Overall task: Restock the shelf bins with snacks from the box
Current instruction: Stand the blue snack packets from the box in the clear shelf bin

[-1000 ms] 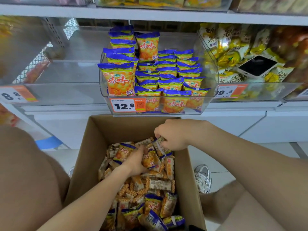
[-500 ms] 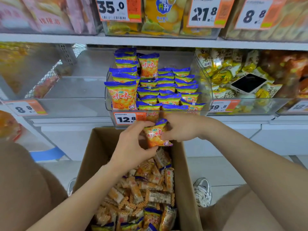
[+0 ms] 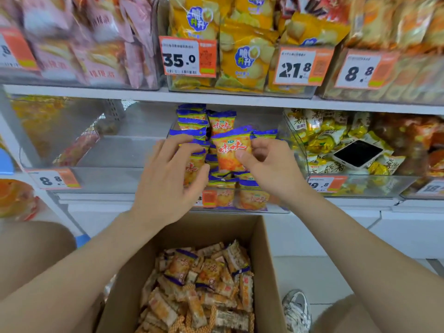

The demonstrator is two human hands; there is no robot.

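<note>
While both arms reach up over the cardboard box (image 3: 269, 260), here's the layout left to right. Far left: an "8.8" price tag (image 3: 54, 180) on the shelf edge, under a mostly bare clear section. Left hand (image 3: 168, 179) is at the front left of the clear snack bin (image 3: 276, 209), fingers spread and curled loosely, thumb against an orange-and-blue packet at the bin front; can't tell if it actually grips anything, looks more like steadying the stack. Centre: right hand (image 3: 266, 164) pinches one orange snack packet (image 3: 231, 152) with a blue top edge, thumb on its front face, fingers behind, held upright just above the rows of matching packets (image 3: 249, 198) already in the bin. Below, the box sits open between the knees, full of the same small packets (image 3: 204, 284), jumbled. Right of the bin: neighbouring bin of yellow-wrapped snacks (image 3: 319, 140) with a phone (image 3: 358, 153) lying screen-up on top. Upper shelf carries tags "35.0" (image 3: 187, 56), "21.8" (image 3: 298, 67), "8.8". White sneaker (image 3: 298, 311) on the floor right of the box.
</note>
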